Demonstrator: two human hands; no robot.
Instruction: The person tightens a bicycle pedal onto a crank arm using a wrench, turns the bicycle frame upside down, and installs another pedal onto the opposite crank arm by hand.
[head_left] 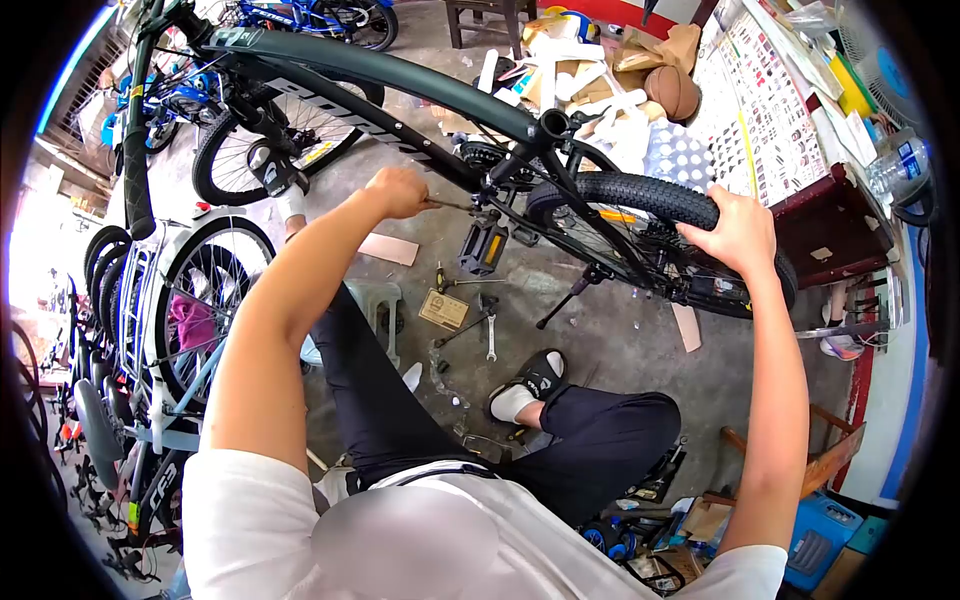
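Note:
A dark green mountain bike frame [370, 62] stands across the view in front of me. My left hand [401, 191] is closed round a thin metal tool [448, 206], whose far end reaches the crank area beside the black pedal [483, 246]. The tool's exact kind is hidden by my fist. At the bike's rear, my right hand [738, 232] grips the knobby rear tyre [640, 192], thumb on the near side and fingers over the top. Below the bike, the kickstand [566, 303] points down to the floor.
On the floor lie a small cardboard box [443, 309], a screwdriver [441, 277] and a wrench [491, 337]. A plastic stool [376, 305] stands by my leg. Other bicycles line the left side. A basketball [672, 92] and piled packaging sit at the back right, beside a dark red cabinet [835, 225].

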